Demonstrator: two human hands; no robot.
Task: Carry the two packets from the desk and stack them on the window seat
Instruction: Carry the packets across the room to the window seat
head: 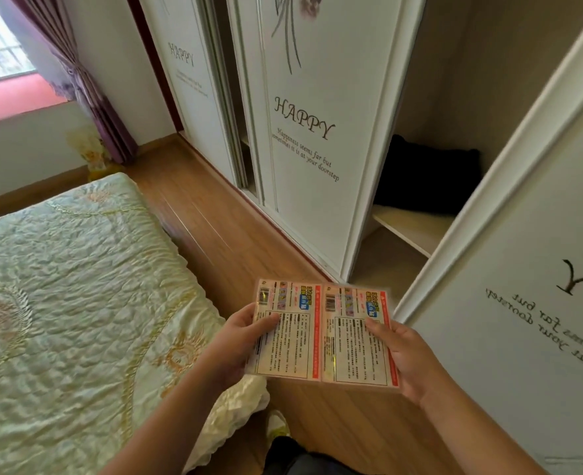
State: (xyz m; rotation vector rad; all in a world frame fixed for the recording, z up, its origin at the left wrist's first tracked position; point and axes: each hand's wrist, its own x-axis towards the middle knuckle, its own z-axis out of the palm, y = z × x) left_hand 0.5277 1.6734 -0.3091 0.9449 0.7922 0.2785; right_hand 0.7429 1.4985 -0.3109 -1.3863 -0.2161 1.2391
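Note:
Two flat printed packets with red borders, barcodes and black text are held side by side, edges touching, low in the middle of the view. My left hand (240, 344) grips the left packet (292, 329) by its left edge, thumb on top. My right hand (403, 358) grips the right packet (353, 337) by its right edge. Both packets lie face-up and roughly level over the wooden floor. The window seat (12, 97), a reddish ledge under the window, shows at the far upper left.
A bed with a pale quilted cover (64, 289) fills the left. White sliding wardrobe doors (304, 132) printed "HAPPY" run along the right, one bay open with a dark cushion (427, 176) on a shelf. A wooden floor strip (221, 228) runs between them toward purple curtains (88, 90).

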